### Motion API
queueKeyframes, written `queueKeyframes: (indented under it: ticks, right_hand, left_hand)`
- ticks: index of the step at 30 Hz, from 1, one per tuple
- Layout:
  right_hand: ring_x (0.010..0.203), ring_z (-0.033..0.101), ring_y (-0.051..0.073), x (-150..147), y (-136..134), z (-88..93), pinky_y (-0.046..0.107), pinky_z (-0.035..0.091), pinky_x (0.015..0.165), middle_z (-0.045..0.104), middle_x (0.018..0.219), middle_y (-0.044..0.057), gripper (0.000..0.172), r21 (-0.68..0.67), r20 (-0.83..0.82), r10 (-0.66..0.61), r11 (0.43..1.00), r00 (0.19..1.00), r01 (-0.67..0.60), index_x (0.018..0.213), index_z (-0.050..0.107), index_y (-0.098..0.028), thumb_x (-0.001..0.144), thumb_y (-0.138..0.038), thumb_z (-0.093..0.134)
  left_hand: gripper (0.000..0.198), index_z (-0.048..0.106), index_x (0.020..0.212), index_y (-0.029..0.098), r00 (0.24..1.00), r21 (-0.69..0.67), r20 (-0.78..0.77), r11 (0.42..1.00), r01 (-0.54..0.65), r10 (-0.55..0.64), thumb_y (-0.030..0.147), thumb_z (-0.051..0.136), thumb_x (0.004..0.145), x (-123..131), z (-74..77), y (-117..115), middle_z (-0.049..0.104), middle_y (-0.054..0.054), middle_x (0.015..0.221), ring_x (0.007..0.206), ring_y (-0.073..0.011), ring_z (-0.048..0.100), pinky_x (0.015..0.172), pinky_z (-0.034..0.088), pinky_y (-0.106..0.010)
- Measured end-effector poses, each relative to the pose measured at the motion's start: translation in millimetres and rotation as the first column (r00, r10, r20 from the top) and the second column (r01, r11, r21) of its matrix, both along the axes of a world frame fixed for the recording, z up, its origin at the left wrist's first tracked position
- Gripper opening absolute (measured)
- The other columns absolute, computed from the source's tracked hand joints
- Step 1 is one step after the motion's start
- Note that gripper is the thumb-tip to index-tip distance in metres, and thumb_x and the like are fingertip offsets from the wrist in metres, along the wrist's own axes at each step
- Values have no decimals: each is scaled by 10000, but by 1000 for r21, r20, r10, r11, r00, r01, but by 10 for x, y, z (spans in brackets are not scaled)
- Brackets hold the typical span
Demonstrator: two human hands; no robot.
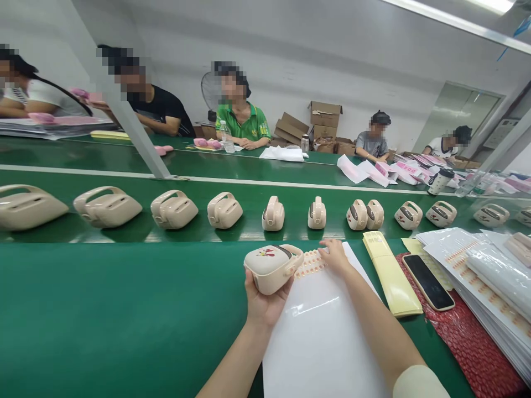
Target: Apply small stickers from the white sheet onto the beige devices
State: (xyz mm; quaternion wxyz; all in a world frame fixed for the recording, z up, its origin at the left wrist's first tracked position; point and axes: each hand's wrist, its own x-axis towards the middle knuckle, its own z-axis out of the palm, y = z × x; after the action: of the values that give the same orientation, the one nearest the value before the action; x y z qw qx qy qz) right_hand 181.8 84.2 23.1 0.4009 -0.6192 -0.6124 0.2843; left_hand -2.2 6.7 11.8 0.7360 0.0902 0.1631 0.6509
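Observation:
My left hand point(267, 304) cups a small beige device with a carrying handle, like a portable speaker point(269, 268), from below. A red print decorates its pale front, which is tilted upward. Beneath and beside it lies a large white sticker sheet point(319, 337), with rows of small orange-gold stickers point(309, 264) along its far end. At that far edge, my right hand point(334, 255) has its fingers bent and closed on the sheet; whether a single sticker is between the fingertips is too small to tell.
Several similar beige speakers point(225, 211) stand in a row on the green line beyond my table. To my right are yellow paper strips point(392, 276), a phone point(429, 282), red bubble wrap point(468, 342) and stacked sticker sheets point(489, 293). Several co-workers sit across, behind a slanted metal post point(136, 127).

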Motion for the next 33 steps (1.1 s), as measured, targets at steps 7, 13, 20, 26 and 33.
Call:
queueKeyframes:
  ticks: [7,13,20,26,33]
  right_hand:
    - [999,498,262,-88,43,-34,453,302,928,603,842,51,58,-82,-121,-9,997,993,-1,575,603,-195,627,-189,629]
    - [976,529,205,-69,-262,360,324,419,797,591,878,47,231,-17,-365,175,981,914,-194,605,569,-195,700,-406,578]
    - [960,492,205,-188,-652,506,358,369,868,476,871,31,254,97,-379,321,947,868,-308,558,593,-212,609,-439,696]
    - [921,481,199,-184,-676,319,373,357,876,457,859,28,299,161,-398,329,944,857,-288,550,561,-209,634,-473,676]
    - [870,493,196,-153,-705,292,385,402,828,462,839,34,246,268,-295,375,915,879,-300,576,554,-214,709,-405,634]
  left_hand:
    - [781,480,1165,244,793,129,-604,992,-2,80,351,818,469,86,5,-28,619,-58,1066,1103,-324,518,882,459,-444]
    - [870,291,1270,296,226,442,-888,878,184,400,210,755,539,114,-78,-73,384,-95,1326,1219,-318,392,976,338,-496]
    - [859,269,1276,307,62,578,-806,760,296,589,177,724,559,145,-213,-73,402,-106,1287,1199,-329,404,948,360,-519]
    - [822,289,1282,285,66,609,-781,734,301,622,191,713,583,158,-222,-73,394,-124,1307,1192,-332,412,927,376,-530]
    - [828,383,1246,305,151,586,-809,765,266,567,193,763,520,183,-203,-85,436,-111,1293,1166,-359,432,934,367,-534]
